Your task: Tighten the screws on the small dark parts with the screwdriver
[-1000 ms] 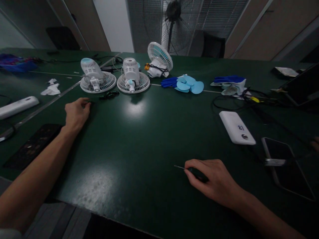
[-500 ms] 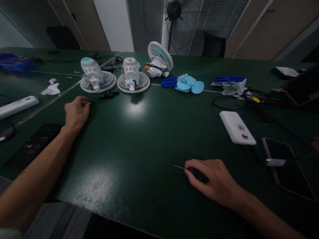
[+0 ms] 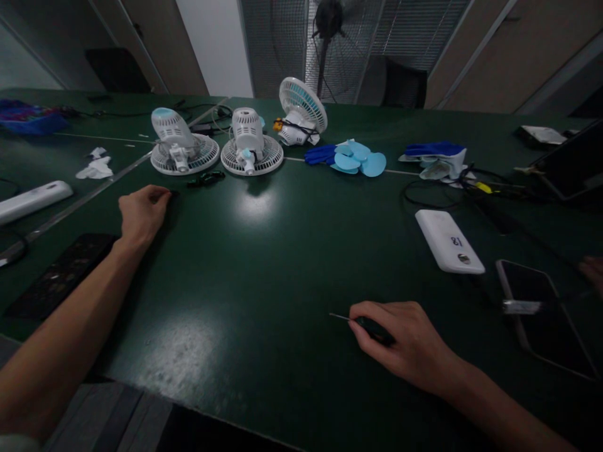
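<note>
My right hand (image 3: 400,339) rests on the green table, closed around the dark handle of a screwdriver (image 3: 374,329) whose thin metal shaft points left. Out at the left, my left hand (image 3: 144,213) is pinched at the tabletop over something small and dark that I cannot make out. Just right of those fingertips lies a small black item (image 3: 206,179). Behind it two white fans stand face down, a left fan (image 3: 185,154) and a right fan (image 3: 252,154). A third white fan (image 3: 301,110), its cage tilted up, is farther back.
Light blue fan blades (image 3: 358,158) lie on blue gloves at the back. A white power bank (image 3: 448,242), a phone (image 3: 532,285) and cables are at right. A black tray (image 3: 61,273) and a white device (image 3: 35,199) are at left. Another person's hand (image 3: 592,271) shows at the right edge.
My left hand has shifted slightly left and its fingers have drawn closer together. My right hand holds still with the screwdriver. The other person's hand at the right edge has come further into view.
</note>
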